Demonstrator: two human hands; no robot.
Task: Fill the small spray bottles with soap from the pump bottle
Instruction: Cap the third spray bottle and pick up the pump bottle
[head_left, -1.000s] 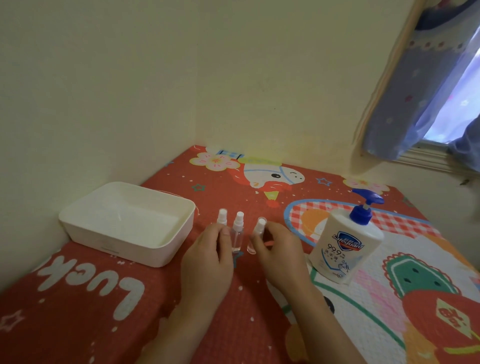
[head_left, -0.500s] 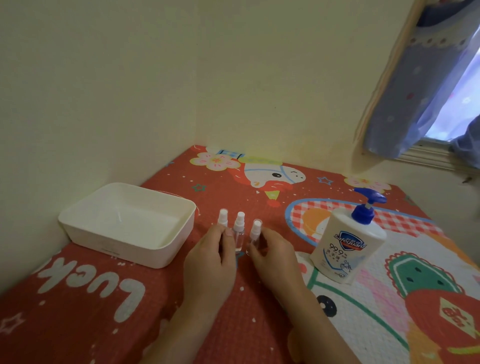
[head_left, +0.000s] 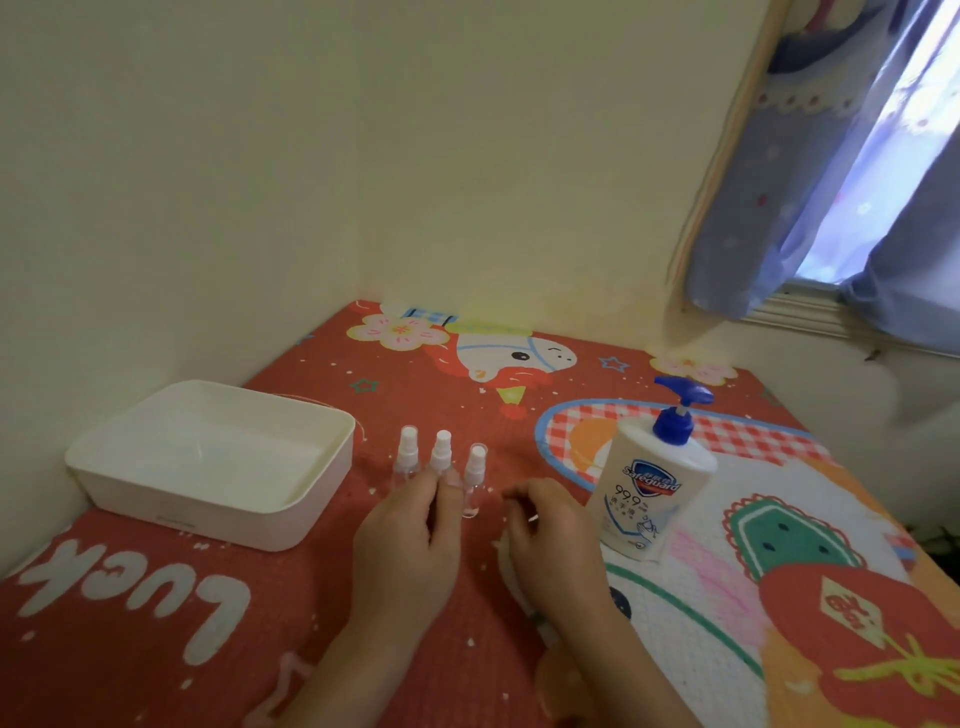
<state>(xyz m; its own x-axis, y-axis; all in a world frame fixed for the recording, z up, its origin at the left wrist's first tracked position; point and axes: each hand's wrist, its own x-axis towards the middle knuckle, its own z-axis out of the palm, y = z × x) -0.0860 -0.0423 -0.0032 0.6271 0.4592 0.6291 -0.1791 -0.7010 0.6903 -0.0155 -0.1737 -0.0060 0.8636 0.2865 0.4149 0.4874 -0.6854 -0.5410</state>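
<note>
Three small clear spray bottles with white caps stand upright in a row on the red mat: the left one (head_left: 407, 458), the middle one (head_left: 442, 453) and the right one (head_left: 475, 480). My left hand (head_left: 410, 540) reaches from below, and its fingertips pinch the lower part of the middle bottle, hiding that bottle's body. My right hand (head_left: 550, 540) lies just right of the right bottle, apart from it, with fingers loosely curled and nothing in them. The white pump bottle (head_left: 649, 488) with a blue pump head stands right of my right hand.
A white rectangular tray (head_left: 322, 467) sits to the left of the bottles, near the wall. The patterned mat (head_left: 156, 623) fills a corner between two walls. A window with a blue curtain (head_left: 831, 208) is at the upper right.
My right hand has let go of the right spray bottle and drawn back to the right. That bottle now stands upright by itself. My left hand stays at the middle bottle.
</note>
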